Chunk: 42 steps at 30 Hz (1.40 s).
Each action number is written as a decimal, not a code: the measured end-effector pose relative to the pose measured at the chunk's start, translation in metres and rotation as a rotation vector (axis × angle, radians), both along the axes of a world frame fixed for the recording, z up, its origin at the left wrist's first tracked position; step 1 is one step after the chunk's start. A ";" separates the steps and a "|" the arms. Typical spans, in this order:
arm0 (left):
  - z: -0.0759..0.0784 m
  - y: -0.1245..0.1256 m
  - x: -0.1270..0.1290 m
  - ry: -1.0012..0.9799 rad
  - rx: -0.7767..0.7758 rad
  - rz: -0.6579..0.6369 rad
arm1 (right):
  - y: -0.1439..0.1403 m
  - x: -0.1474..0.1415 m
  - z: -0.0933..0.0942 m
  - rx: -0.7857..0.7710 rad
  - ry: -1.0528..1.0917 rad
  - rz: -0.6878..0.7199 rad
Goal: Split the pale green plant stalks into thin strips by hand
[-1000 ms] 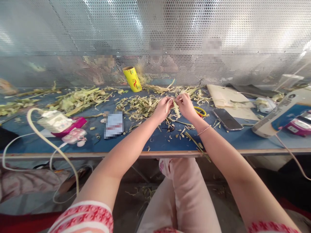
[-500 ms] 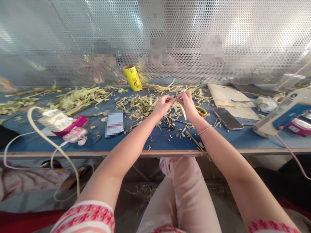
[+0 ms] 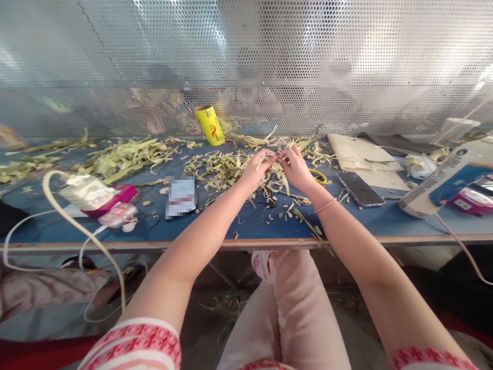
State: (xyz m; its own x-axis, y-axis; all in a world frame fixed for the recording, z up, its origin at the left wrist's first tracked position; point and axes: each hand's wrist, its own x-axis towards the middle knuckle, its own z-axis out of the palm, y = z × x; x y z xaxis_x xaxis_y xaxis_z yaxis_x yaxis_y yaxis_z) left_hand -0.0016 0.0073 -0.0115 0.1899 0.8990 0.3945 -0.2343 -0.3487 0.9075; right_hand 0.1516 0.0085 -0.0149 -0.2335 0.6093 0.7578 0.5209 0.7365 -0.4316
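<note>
Both hands meet above a loose heap of pale green dried plant strips (image 3: 227,167) in the middle of the blue table. My left hand (image 3: 260,167) is closed, with a thin pale plant strip (image 3: 265,158) pinched at its fingers. Fingertips together, my right hand (image 3: 295,167) pinches close to the same spot, almost touching the left; the strip's end between the fingertips is too small to make out. Beneath the hands lie small scraps (image 3: 285,209) and a dark tangle (image 3: 269,200). A yellow ring (image 3: 320,177) rests just right of my right wrist.
A yellow tube (image 3: 210,125) leans near the perforated metal screen (image 3: 246,41). Another leaf pile (image 3: 131,156) and a power strip with cables (image 3: 96,192) are left. A phone (image 3: 361,188), brown paper (image 3: 358,151) and a white-blue box (image 3: 450,177) lie right.
The pale strip that hung down from my right hand now lies across the fingers of my left hand. Both hands stay close together over the heap.
</note>
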 end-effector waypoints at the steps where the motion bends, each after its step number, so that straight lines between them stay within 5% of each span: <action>1: 0.000 -0.001 0.001 -0.053 -0.040 -0.020 | 0.001 0.000 0.000 -0.005 0.004 -0.001; 7: 0.003 -0.006 0.005 -0.280 -0.291 -0.169 | 0.004 0.000 -0.004 -0.002 0.024 0.001; 15: 0.002 -0.011 0.011 -0.468 -0.284 -0.271 | 0.002 0.000 0.002 0.027 -0.002 -0.043; 18: 0.005 -0.012 0.009 -0.356 -0.247 -0.229 | 0.003 0.001 0.001 0.074 -0.020 -0.028; 24: 0.007 -0.007 0.003 0.138 -0.113 0.114 | 0.007 0.005 -0.008 0.121 -0.096 0.055; 28: 0.011 -0.010 0.002 0.233 -0.147 0.160 | 0.011 0.007 -0.008 0.128 -0.130 0.054; 35: 0.018 -0.015 0.001 -0.018 -0.323 -0.072 | 0.008 0.007 -0.002 0.120 -0.117 0.063; 42: 0.013 -0.014 0.001 -0.237 -0.338 -0.223 | 0.004 0.004 0.002 0.103 -0.033 0.067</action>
